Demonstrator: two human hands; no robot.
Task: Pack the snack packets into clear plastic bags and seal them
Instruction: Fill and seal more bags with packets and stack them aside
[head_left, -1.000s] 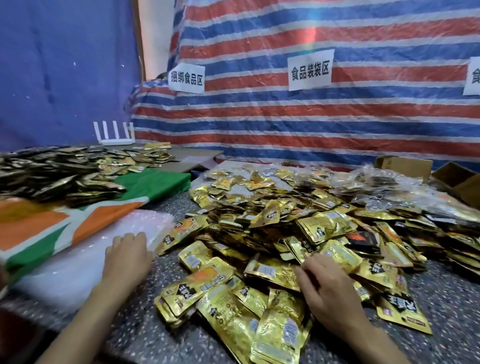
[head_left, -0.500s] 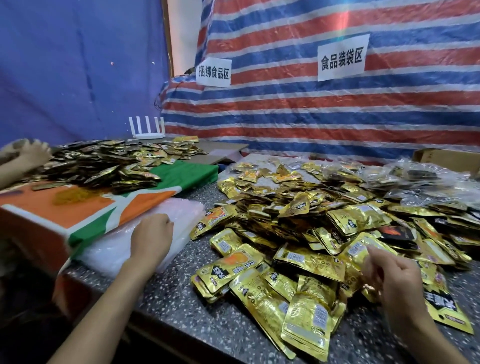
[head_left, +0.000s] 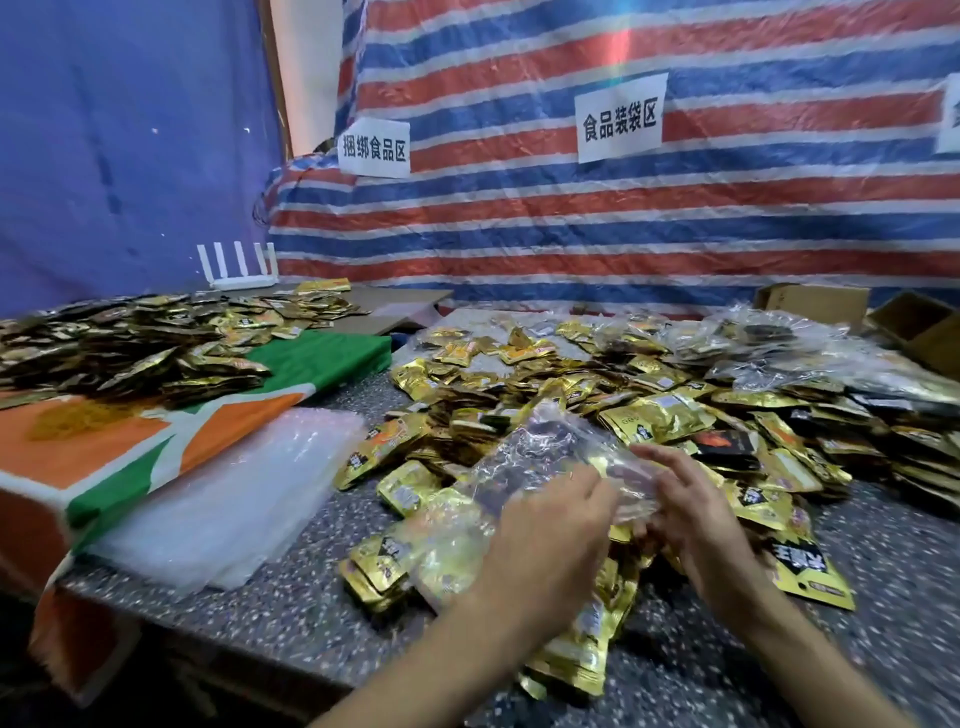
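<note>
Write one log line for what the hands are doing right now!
stage: bag in hand | left hand: holds clear plastic bag | right hand: holds it too | snack packets: piled beneath

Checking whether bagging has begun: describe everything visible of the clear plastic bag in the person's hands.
The clear plastic bag is thin, glossy, crinkled transparent film, held slack and tilted over the heap of gold snack packets. The left hand grips its near edge and the right hand pinches its right end. Packets show through it; whether any are inside cannot be told.
</note>
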